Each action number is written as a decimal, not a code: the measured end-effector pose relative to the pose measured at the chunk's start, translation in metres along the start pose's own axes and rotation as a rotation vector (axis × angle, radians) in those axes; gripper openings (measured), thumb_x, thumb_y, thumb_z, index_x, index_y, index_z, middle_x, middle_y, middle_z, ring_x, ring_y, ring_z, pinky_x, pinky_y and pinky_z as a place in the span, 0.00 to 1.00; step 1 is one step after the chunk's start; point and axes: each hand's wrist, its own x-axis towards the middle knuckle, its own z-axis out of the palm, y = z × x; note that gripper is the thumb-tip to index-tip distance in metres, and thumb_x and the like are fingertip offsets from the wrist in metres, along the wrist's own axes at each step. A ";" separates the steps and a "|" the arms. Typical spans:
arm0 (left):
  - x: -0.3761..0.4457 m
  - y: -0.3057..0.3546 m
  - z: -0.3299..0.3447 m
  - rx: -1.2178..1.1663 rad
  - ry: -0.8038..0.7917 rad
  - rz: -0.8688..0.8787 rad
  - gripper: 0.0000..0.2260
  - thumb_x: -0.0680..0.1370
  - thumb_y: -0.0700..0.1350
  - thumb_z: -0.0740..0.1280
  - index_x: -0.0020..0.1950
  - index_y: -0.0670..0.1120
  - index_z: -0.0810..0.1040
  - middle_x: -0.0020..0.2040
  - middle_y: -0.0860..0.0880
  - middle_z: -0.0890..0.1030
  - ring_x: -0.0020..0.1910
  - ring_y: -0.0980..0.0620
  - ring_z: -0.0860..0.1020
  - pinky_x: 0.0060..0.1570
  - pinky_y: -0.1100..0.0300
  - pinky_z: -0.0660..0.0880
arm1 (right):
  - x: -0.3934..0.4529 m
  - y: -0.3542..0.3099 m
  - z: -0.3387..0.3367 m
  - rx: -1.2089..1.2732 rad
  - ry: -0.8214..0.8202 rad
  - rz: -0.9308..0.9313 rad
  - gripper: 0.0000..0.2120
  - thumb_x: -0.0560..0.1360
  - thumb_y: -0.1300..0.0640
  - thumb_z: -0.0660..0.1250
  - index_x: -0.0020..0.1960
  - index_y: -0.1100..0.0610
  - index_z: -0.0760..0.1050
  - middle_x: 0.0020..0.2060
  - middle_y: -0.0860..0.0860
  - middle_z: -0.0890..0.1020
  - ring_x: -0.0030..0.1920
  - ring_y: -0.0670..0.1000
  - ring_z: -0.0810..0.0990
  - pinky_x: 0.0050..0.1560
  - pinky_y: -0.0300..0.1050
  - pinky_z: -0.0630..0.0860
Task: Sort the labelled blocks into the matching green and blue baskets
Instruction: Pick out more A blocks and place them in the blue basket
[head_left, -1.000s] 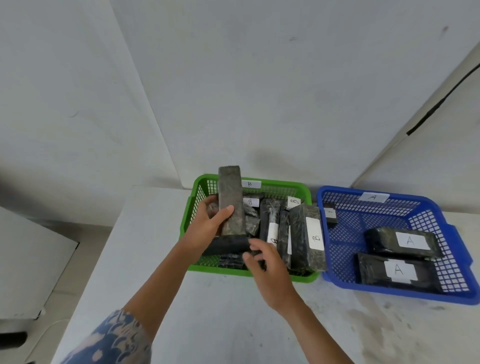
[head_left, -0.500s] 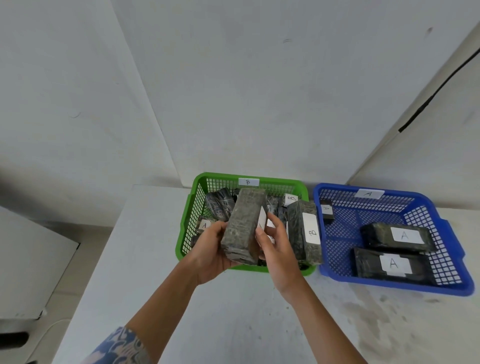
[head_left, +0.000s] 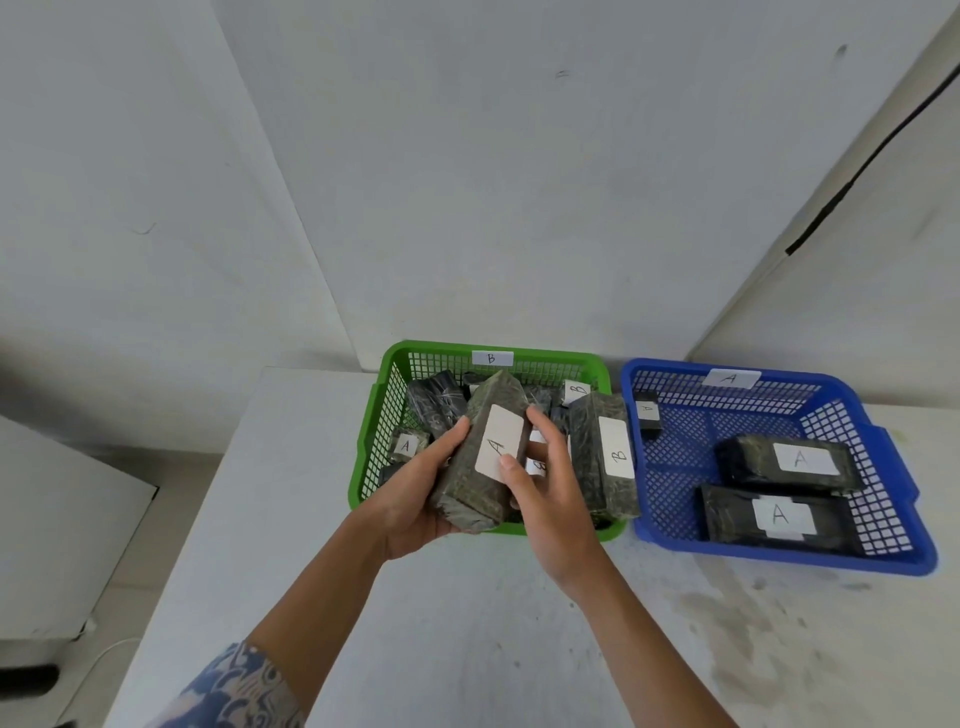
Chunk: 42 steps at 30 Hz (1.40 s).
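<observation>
I hold a dark wrapped block (head_left: 467, 499) with a white "A" label between both hands, above the front of the green basket (head_left: 387, 379). My left hand (head_left: 415, 499) cradles it from the left and below, fingers curled round it. My right hand (head_left: 545, 488) grips its right side, thumb on the label. The green basket is tagged "B" and holds several dark blocks, among them one upright block marked "B" (head_left: 605, 457) and one marked "A" (head_left: 408, 444). The blue basket (head_left: 883, 441), tagged "A", holds two large "A" blocks (head_left: 784, 460) (head_left: 774, 517) and one small block (head_left: 648, 413).
Both baskets sit side by side on a white table (head_left: 467, 649) pushed into a corner of grey walls. The table surface to the right front is stained. A white cabinet (head_left: 62, 540) stands lower at the left, with a cable on the floor.
The block has been lifted out of the green basket and turned so that its "A" label faces up. My right hand has closed onto its right side.
</observation>
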 end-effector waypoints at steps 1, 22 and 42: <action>0.001 0.000 -0.002 0.012 -0.002 0.001 0.24 0.80 0.63 0.60 0.59 0.48 0.85 0.56 0.41 0.85 0.47 0.46 0.84 0.43 0.54 0.81 | -0.001 -0.001 -0.001 -0.011 -0.004 0.004 0.25 0.82 0.53 0.65 0.75 0.38 0.62 0.62 0.45 0.77 0.60 0.46 0.82 0.56 0.51 0.82; 0.007 0.008 0.059 0.182 -0.232 -0.144 0.33 0.79 0.68 0.55 0.64 0.44 0.82 0.56 0.37 0.83 0.46 0.40 0.85 0.32 0.55 0.82 | -0.060 -0.033 -0.142 -0.264 -0.102 0.059 0.32 0.67 0.53 0.82 0.64 0.42 0.71 0.60 0.42 0.82 0.60 0.47 0.81 0.59 0.48 0.80; 0.083 -0.119 0.235 0.287 0.174 0.337 0.26 0.77 0.67 0.57 0.64 0.49 0.77 0.57 0.47 0.84 0.54 0.48 0.82 0.37 0.55 0.79 | -0.058 -0.030 -0.332 -0.882 -0.166 -0.144 0.31 0.69 0.47 0.78 0.69 0.43 0.70 0.61 0.39 0.76 0.61 0.41 0.75 0.59 0.45 0.79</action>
